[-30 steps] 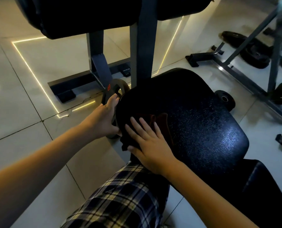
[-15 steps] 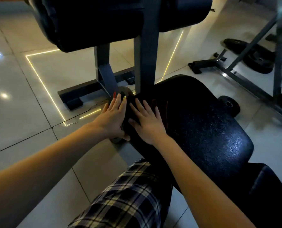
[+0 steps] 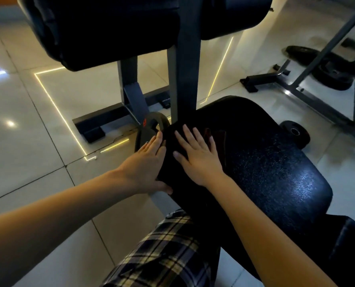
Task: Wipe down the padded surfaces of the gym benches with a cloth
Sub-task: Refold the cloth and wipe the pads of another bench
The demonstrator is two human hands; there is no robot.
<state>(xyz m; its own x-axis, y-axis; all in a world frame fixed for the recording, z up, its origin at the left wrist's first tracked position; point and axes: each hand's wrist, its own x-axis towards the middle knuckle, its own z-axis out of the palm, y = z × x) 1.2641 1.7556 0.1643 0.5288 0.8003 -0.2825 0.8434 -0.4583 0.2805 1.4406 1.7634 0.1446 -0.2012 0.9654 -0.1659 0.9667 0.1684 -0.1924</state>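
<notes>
a grey upright post (image 3: 188, 79) stood just beyond the fingertips of both hands, blocking the far end of the seat pad (image 3: 265, 172). a weight plate (image 3: 149, 131) leaned just past the left hand (image 3: 145, 168), which lay flat, fingers straight, against the pad's left edge. the right hand (image 3: 197, 158) pressed spread and flat on the cloth (image 3: 218, 137). the cloth was dark, barely distinct from the pebbled black pad, with a reddish fold showing beside the right fingers.

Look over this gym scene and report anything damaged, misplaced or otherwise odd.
The floor tile beside the lit strip is cracked, a jagged line near the frame foot. A weight plate stands on edge beside the bench seat, loose, not racked.
</notes>
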